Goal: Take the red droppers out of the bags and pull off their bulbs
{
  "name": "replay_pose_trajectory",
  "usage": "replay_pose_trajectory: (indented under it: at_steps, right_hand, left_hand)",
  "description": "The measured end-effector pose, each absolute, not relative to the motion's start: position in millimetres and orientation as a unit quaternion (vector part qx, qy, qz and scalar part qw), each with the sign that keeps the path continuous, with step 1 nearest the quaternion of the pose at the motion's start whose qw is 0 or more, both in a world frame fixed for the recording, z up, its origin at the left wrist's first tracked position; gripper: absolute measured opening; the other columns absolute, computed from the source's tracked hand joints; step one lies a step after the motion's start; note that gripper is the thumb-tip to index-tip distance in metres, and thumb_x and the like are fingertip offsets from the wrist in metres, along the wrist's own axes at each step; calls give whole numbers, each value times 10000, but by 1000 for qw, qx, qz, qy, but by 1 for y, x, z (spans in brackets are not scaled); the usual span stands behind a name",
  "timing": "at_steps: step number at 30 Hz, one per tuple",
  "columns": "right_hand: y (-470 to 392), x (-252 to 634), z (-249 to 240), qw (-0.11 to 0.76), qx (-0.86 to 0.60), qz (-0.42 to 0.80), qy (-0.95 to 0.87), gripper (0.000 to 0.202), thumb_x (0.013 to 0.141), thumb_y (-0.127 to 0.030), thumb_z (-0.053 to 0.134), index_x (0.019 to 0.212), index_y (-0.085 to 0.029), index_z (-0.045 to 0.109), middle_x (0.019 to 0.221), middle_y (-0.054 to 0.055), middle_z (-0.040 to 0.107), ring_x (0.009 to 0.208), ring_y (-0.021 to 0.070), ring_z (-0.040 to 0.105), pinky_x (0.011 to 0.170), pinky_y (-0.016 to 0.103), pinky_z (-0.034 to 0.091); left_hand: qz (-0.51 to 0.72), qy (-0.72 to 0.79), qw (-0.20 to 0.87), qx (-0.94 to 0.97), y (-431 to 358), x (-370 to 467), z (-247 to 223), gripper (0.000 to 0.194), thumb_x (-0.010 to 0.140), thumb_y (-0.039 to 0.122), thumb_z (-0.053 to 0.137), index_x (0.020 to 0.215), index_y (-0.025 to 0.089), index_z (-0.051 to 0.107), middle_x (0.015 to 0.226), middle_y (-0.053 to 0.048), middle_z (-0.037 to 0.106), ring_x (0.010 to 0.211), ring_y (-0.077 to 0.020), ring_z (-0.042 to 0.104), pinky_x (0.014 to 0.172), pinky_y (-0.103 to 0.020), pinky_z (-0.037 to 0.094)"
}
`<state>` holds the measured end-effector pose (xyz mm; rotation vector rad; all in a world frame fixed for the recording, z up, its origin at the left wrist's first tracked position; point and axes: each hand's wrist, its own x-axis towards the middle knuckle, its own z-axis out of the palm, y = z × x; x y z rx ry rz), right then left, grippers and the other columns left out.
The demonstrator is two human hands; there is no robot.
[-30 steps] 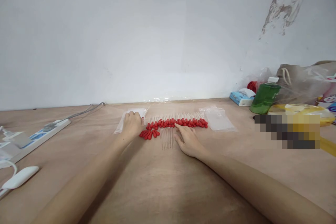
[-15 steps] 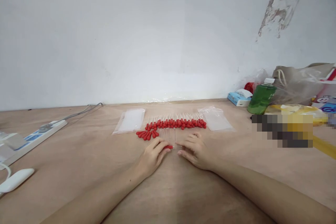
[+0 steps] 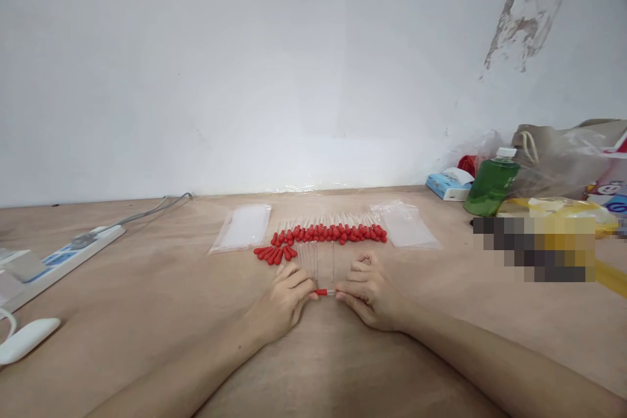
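Observation:
My left hand (image 3: 289, 292) pinches a red rubber dropper bulb (image 3: 321, 292), its rounded end hidden by my fingers. From the right, my right hand (image 3: 366, 290) pinches a clear glass dropper tube (image 3: 331, 292); the tube's end meets the bulb's open end, and how far in it sits I cannot tell. Several loose glass tubes (image 3: 307, 260) lie just beyond my left fingers, with a single tube (image 3: 333, 261) apart to their right. A small group of loose red bulbs (image 3: 275, 254) lies at the left. Behind is a long row of red-bulbed droppers (image 3: 333, 232), tips toward the wall.
Clear plastic bags (image 3: 242, 227) (image 3: 404, 225) flank the row. A white power strip (image 3: 66, 261) with a grey cord lies at left. At right stand a tissue pack (image 3: 448, 184), a green bottle (image 3: 492, 183) and plastic bags. The wall closes off the back.
Both hands have moved slightly nearer to me, with the bulb and tube. My right fingers have closed on the tube, and its end now meets the bulb.

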<state>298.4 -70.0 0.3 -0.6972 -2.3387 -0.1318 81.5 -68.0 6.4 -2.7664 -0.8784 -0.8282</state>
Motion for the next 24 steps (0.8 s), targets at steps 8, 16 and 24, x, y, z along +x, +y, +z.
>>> replay_pose_trajectory:
  at_steps: [8, 16, 24]
  right_hand:
    - [-63, 320, -1, 327, -323, -22, -888, 263, 852, -257, 417, 703, -191, 623, 563, 5, 559, 618, 128, 446, 777, 350, 280]
    - [-43, 325, -6, 351, -507, 23, -787, 218, 796, -187, 395, 954, -192, 545, 827, 29, 632, 780, 170, 555, 755, 316, 334]
    - [-42, 303, -4, 322, -519, 15, -792, 152, 754, -106, 387, 804, -191, 504, 792, 12, 612, 744, 146, 544, 666, 259, 302]
  left_hand:
    - [-307, -321, 69, -893, -63, 65, 6, 158, 866, 158, 400, 791, 171, 538, 794, -37, 586, 784, -166, 484, 712, -318, 366]
    - [-441, -448, 40, -777, -32, 37, 17, 219, 847, 242, 427, 977, 181, 592, 950, -65, 550, 901, -171, 537, 799, -292, 438]
    - [-481, -617, -31, -622, -1, -14, 23, 351, 776, 356, 458, 1073, 194, 552, 894, -54, 600, 697, -161, 556, 581, -261, 457]
